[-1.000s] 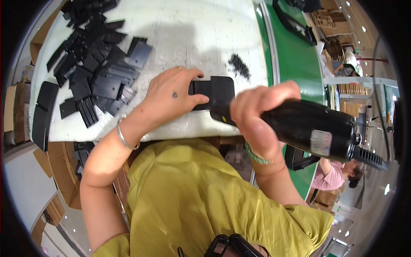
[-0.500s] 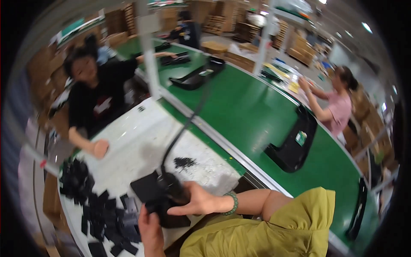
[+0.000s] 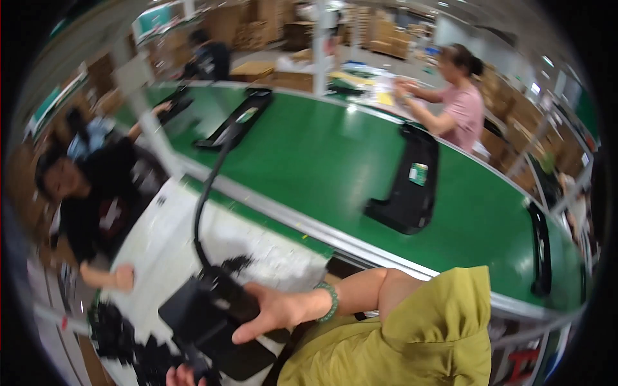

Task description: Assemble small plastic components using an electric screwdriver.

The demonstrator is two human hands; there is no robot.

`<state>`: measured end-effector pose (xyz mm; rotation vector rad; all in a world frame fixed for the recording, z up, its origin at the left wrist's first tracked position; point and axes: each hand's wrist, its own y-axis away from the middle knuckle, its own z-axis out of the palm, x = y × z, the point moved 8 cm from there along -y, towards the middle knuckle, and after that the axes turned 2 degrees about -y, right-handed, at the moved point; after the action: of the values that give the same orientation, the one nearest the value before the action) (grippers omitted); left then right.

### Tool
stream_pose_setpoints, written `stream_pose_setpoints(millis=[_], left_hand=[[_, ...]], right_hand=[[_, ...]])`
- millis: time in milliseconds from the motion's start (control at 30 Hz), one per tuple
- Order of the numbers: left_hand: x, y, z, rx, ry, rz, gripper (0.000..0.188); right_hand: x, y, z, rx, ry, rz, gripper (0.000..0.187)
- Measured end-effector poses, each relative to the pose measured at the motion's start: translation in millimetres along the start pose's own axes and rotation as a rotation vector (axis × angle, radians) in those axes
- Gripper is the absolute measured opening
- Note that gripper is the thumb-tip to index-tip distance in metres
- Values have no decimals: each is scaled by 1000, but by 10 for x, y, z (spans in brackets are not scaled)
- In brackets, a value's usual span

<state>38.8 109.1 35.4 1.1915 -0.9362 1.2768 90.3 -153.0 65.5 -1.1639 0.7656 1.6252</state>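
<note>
Black tool (image 3: 225,293) gripped in the right hand (image 3: 277,312).
Left hand (image 3: 185,376), grip unclear, is near black pieces (image 3: 153,356) on a white table (image 3: 161,238).

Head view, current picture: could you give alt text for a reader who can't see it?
A person's right-hand grip holds a black corded tool over a white table; the left-hand grip, partly cut off, shows at the lower edge near dark loose parts. Beyond, black panels lie on a long green surface, with co-workers around it.
</note>
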Motion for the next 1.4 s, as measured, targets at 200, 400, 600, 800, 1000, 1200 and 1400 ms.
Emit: stream_pose_setpoints(millis=[200, 400, 600, 800, 1000, 1200, 1400], left_hand=[[-266, 340, 509, -144, 96, -87, 30], [233, 946, -1405, 623, 19, 238, 19], [-179, 1337, -2604, 866, 19, -163, 19], [-406, 1498, -2767, 903, 178, 107, 16], [-748, 2969, -2937, 1298, -153, -315, 49], [-655, 2734, -2871, 1319, -578, -147, 60], [228, 894, -1286, 779, -905, 349, 30]], right_hand=[[395, 49, 310, -130, 25, 190, 57], [210, 19, -222, 140, -9, 24, 51], [337, -49, -155, 34, -59, 72, 47], [353, -82, -120, -11, -73, 56, 46], [165, -188, -236, 50, -40, 17, 44], [-38, -282, -56, 181, 75, -75, 40], [-220, -181, -149, 122, 197, -174, 39]])
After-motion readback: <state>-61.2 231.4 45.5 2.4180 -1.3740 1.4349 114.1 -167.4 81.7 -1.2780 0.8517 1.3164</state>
